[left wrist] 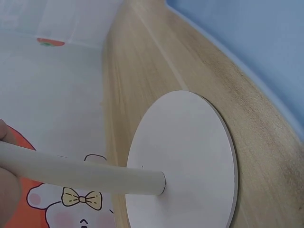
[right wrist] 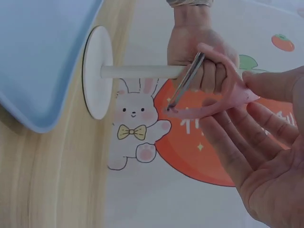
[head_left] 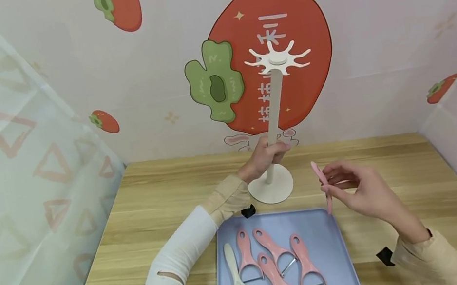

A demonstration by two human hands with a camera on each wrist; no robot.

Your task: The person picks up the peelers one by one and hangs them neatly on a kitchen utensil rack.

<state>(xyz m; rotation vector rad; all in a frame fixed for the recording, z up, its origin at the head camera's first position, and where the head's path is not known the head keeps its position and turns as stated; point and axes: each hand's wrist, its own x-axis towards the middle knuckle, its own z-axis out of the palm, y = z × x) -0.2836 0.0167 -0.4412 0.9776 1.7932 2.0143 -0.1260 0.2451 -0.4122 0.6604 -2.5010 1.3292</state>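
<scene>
My left hand (head_left: 265,155) grips the white pole of a stand (head_left: 275,106) low down, just above its round base (left wrist: 190,142). Curved white hooks (head_left: 278,58) spread out from the top of the pole, with nothing hanging on them. Right of the stand, my right hand (head_left: 357,187) pinches a pink peeler (right wrist: 228,90) between thumb and fingertips, held up off the table. The right wrist view shows its forked head and metal blade, with my left hand behind it. In the blue tray (head_left: 327,236) lie several pink peelers (head_left: 274,273) and one white peeler (head_left: 237,284).
The tray sits on the wooden table (head_left: 155,212) in front of the stand. Small black pieces (head_left: 248,211) show by the left sleeve and near the right wrist. A printed wall cloth (head_left: 156,74) with persimmon drawings rises behind the table, and cloth hangs at both sides.
</scene>
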